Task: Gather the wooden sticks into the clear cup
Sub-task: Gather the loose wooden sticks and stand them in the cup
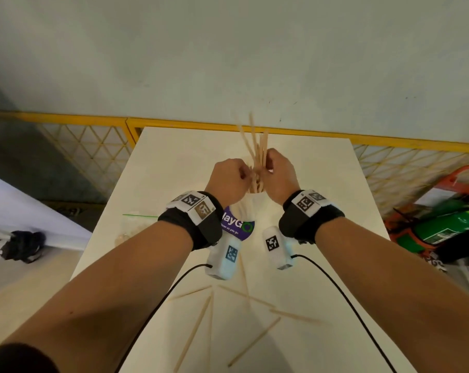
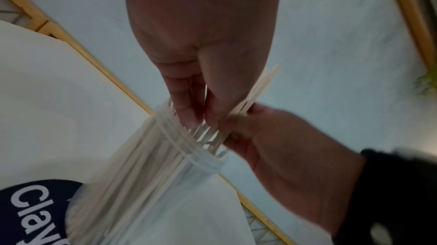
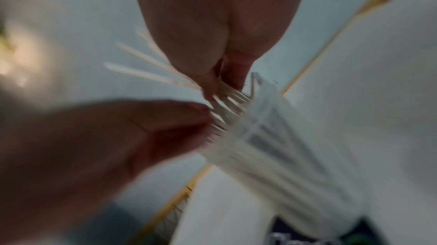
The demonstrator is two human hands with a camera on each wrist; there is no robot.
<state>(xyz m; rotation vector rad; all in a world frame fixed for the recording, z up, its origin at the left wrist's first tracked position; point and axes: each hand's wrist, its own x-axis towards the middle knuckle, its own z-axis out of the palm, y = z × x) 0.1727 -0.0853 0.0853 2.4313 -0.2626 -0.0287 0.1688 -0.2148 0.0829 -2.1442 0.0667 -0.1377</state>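
Wooden sticks (image 1: 257, 149) bunched upright in the clear cup (image 2: 179, 157), tops fanning out above the rim. Cup stands mid-table (image 1: 174, 162), far side of a purple label (image 1: 237, 224). Left hand (image 1: 229, 181) and right hand (image 1: 277, 176) meet over the cup mouth, both pinching the bundle just above the rim: left fingers (image 2: 189, 107) curled on the near side of the sticks, right thumb and fingers (image 3: 227, 73) clamped on the other. Wrist views blurred; exact finger count on the sticks not readable. Loose sticks (image 1: 198, 327) lie scattered on the near part of the table, well apart from the cup. A clear bag (image 1: 131, 227) sits left of the label.
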